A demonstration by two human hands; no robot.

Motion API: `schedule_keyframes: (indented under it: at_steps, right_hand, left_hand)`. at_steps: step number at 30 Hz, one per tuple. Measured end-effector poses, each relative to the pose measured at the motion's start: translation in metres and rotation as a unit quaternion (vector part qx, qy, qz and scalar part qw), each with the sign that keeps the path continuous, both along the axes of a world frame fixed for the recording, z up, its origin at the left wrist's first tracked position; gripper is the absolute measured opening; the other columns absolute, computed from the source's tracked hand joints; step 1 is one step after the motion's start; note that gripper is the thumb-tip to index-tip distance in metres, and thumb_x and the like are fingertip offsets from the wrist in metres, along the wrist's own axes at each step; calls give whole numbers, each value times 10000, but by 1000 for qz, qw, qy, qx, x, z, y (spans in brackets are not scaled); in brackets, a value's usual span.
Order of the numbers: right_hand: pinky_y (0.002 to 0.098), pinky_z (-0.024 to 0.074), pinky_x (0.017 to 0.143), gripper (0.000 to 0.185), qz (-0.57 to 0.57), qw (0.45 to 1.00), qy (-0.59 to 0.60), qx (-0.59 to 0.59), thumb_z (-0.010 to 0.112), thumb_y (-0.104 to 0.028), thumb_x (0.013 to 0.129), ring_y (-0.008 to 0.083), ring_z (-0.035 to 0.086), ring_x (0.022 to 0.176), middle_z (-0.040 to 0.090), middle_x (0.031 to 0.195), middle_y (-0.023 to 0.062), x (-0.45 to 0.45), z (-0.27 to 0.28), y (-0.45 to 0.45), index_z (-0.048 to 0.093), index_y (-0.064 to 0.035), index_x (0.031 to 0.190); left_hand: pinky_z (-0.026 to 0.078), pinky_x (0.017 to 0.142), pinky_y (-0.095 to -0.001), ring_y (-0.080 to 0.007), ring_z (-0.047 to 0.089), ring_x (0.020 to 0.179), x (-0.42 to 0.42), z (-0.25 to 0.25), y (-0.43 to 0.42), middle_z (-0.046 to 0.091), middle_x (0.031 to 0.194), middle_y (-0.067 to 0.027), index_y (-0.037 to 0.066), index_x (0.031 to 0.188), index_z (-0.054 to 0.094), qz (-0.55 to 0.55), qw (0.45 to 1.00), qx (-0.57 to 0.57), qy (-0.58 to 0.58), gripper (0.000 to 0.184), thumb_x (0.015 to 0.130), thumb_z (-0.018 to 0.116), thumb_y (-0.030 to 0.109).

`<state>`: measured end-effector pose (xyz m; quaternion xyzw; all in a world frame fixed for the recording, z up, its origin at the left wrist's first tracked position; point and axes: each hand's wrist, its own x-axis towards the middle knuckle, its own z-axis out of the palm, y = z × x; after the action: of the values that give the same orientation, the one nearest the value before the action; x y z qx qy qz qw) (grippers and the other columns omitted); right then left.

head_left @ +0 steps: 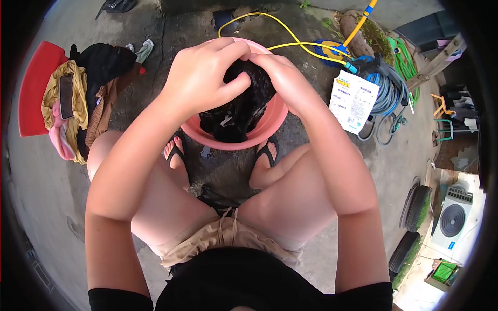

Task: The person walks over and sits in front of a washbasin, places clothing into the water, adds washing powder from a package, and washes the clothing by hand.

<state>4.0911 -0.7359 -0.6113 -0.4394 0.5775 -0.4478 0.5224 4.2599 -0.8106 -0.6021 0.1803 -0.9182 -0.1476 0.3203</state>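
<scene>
A pink plastic basin (280,116) stands on the ground between my feet, with a dark, wet-looking black garment (238,111) bunched up in it and raised toward its rim. My left hand (207,72) is curled over the garment's upper left side, thumb bent inward against the cloth. From the other side my right hand (277,78) grips the top of the same garment, its fingers mostly hidden behind the hand. Both hands nearly meet above the basin. A small pale tag or strip shows on the cloth's lower part.
At left, clothes (101,67) lie heaped by a red plastic stool or tub (39,88), with a phone (66,96) on top. At right are a white printed packet (354,101), a coiled grey-blue hose (386,96) and a yellow hose (290,31). Wet concrete surrounds the basin.
</scene>
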Motion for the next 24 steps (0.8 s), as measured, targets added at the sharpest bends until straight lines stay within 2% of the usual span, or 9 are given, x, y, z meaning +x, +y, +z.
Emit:
schedule_keyframes:
  at_steps: [4, 7, 10, 13, 16, 19, 22, 24]
  right_hand:
    - [253, 436, 877, 350, -5, 1000, 1, -1, 464, -226, 938, 121, 581, 998, 625, 1106, 77, 0, -3, 1, 587, 9, 1167]
    - [254, 456, 836, 365, -17, 1000, -2, 15, 474, -239, 933, 118, 601, 944, 641, 1068, 75, 2, 0, 3, 585, 19, 1166]
    - [253, 460, 824, 380, -19, 1000, 6, 18, 484, -254, 930, 118, 608, 923, 648, 1054, 74, -1, -6, 0, 581, 23, 1171]
    - [269, 425, 809, 391, -38, 998, -12, 41, 472, -292, 929, 113, 569, 909, 642, 1000, 61, 1, -4, 1, 626, 28, 1093]
    - [266, 431, 876, 414, -12, 1000, -6, 25, 505, -292, 922, 128, 575, 1013, 626, 1119, 78, 3, 0, 2, 578, 28, 1174]
    - [262, 434, 780, 419, -4, 997, 72, 24, 498, -328, 922, 104, 564, 878, 634, 965, 43, 11, 7, 7, 614, 11, 1137]
    - [260, 448, 764, 435, 20, 991, 109, 76, 514, -345, 914, 115, 569, 867, 639, 971, 51, 8, 9, 4, 609, 10, 1147]
    - [277, 457, 771, 433, 12, 990, 129, 48, 514, -334, 906, 140, 584, 888, 647, 992, 74, 7, 8, 3, 605, 14, 1148]
  left_hand:
    - [491, 628, -356, -251, 613, 710, 1, -3, 1, 613, 837, -90, 73, 941, 569, 2, 1000, 8, -5, 247, 725, 589, 191]
    - [486, 624, -370, -263, 615, 702, 2, -2, 2, 610, 785, -91, 82, 955, 560, 6, 1000, 10, -15, 248, 735, 582, 195]
    - [480, 618, -382, -273, 616, 689, 3, -2, 3, 603, 732, -88, 93, 1002, 541, 35, 996, 43, -76, 279, 743, 573, 191]
    - [475, 620, -397, -294, 618, 688, 2, -2, 4, 599, 706, -97, 96, 1038, 518, 62, 987, 93, -113, 338, 720, 600, 175]
    - [472, 629, -410, -317, 620, 707, 2, -6, 1, 598, 704, -117, 111, 1080, 511, 95, 974, 108, -173, 413, 678, 609, 121]
    - [475, 637, -418, -333, 621, 724, 1, -20, -8, 603, 712, -139, 125, 1106, 519, 63, 978, 135, -144, 482, 634, 585, 55]
    - [482, 654, -419, -354, 614, 731, 1, -9, -5, 606, 702, -166, 117, 1074, 555, 92, 978, 145, -117, 469, 617, 536, 10]
    - [485, 614, -395, -321, 617, 654, 2, -8, -8, 600, 668, -157, 95, 1032, 582, 114, 980, 134, -93, 427, 622, 515, -3]
